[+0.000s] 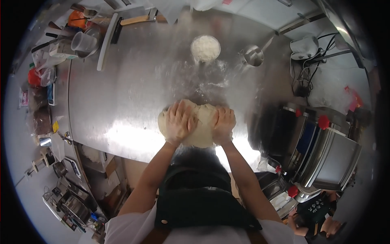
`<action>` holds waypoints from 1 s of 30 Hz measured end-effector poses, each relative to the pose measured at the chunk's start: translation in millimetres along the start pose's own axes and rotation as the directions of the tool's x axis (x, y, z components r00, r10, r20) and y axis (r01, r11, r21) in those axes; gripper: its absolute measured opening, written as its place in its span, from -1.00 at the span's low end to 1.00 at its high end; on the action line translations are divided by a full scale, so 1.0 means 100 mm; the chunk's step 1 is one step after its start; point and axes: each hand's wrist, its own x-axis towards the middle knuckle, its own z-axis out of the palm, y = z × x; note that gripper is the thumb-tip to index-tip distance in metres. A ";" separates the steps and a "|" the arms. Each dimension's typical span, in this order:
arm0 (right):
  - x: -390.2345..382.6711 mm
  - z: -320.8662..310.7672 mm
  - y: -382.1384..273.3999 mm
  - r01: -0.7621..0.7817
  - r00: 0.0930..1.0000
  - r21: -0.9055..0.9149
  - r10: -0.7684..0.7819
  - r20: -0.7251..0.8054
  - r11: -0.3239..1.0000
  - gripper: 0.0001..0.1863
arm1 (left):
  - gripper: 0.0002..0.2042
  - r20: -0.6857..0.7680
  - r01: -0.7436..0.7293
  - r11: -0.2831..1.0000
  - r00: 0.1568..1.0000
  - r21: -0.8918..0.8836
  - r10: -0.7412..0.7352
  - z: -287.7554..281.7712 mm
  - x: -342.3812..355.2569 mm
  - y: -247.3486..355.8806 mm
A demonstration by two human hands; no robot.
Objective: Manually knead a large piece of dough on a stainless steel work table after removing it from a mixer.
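A big pale lump of dough (203, 132) lies near the front edge of a steel worktable (130, 89). Pressed on its left part is my left hand (179, 121), fingers together and curled over the top. My right hand (224, 125) grips the dough's right end, its fingers bent and the thumb side toward the middle. The underside of the dough and my palms are hidden. Farther back stands a round container of white flour (205, 48), with loose flour dusted on the steel in front of it. A metal cup with a handle (254, 56) sits to its right.
At the back left are a long white bar (107, 44), a wooden handle (135, 19) and a clear plastic tub (84, 42). A steel machine with red knobs (331, 158) stands at right, below tangled cables (310, 75). Another person (315, 211) is at lower right.
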 end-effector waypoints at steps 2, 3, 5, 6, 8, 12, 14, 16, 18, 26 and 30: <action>-0.03 0.04 0.10 0.013 1.000 0.011 -0.013 0.005 1.000 -0.83 | -0.52 -0.005 -0.013 1.000 1.000 -0.012 0.013 0.00 -0.01 0.00; -0.04 0.04 0.15 0.073 0.997 0.038 -0.073 0.005 0.997 -0.82 | -0.52 -0.026 -0.012 1.000 1.000 -0.014 0.012 -0.02 0.01 0.01; 0.01 0.03 0.21 0.080 0.995 0.068 -0.083 0.046 0.994 -0.81 | -0.51 0.014 0.014 1.000 1.000 0.007 -0.014 -0.08 0.12 0.04; 0.05 0.00 0.22 0.060 0.993 0.094 -0.069 0.093 0.994 -0.79 | -0.50 0.088 0.046 0.998 0.995 0.032 -0.049 -0.13 0.18 0.06; 0.17 -0.08 0.21 -0.084 0.939 0.088 0.049 0.341 0.993 -0.74 | -0.45 0.300 0.131 0.986 0.941 0.099 -0.155 -0.23 0.35 0.02; 0.44 -0.43 0.11 -0.244 0.660 0.094 0.094 0.745 0.965 -0.56 | -0.27 0.694 0.332 0.935 0.702 -0.123 -0.158 -0.49 0.55 -0.45; 0.43 -0.62 0.01 -0.100 0.561 0.116 -0.040 0.827 0.988 -0.46 | -0.29 0.681 0.349 0.909 0.724 -0.229 -0.106 -0.58 0.44 -0.56; 0.29 -0.79 -0.11 -0.117 0.689 0.239 -0.095 0.719 0.964 -0.41 | -0.33 0.636 0.405 0.830 0.767 -0.383 -0.081 -0.67 0.29 -0.53; 0.12 -0.96 -0.23 -0.222 0.743 0.309 -0.045 0.667 0.925 -0.38 | -0.39 0.710 0.459 0.823 0.697 -0.335 -0.100 -0.82 0.21 -0.41; 0.24 -1.47 -0.45 -0.042 0.963 0.192 -0.011 0.268 0.980 -0.41 | -0.61 0.040 -0.064 0.876 0.995 -0.478 0.095 -1.27 0.66 -0.05; 0.35 -1.00 -0.16 0.279 0.949 -0.066 -0.264 0.175 0.958 -0.48 | -0.59 0.000 -0.359 0.931 0.933 -0.068 0.359 -0.71 0.74 -0.26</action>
